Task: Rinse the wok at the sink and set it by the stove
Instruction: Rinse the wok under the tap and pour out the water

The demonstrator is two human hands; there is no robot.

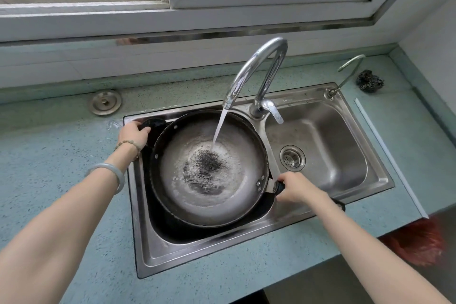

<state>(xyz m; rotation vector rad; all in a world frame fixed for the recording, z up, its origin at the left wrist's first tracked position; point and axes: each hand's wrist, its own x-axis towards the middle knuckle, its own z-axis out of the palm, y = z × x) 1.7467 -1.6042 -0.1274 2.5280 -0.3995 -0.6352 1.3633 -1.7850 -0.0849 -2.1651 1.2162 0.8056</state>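
Observation:
A dark round wok [209, 195] sits in the left basin of a steel double sink [328, 136]. A stream of water runs from the curved chrome faucet [256, 69] into the wok, and water with black specks pools at its bottom. My left hand [133, 136] grips the small black loop handle at the wok's far left rim. My right hand [296, 187] is closed around the long black handle at the wok's right side, over the divider between the basins.
The right basin has a drain strainer [292, 157]. A metal sink plug [105, 102] lies on the green counter to the left. A steel scouring ball [370, 80] and a small second tap [348, 74] are at the back right. A window ledge runs behind.

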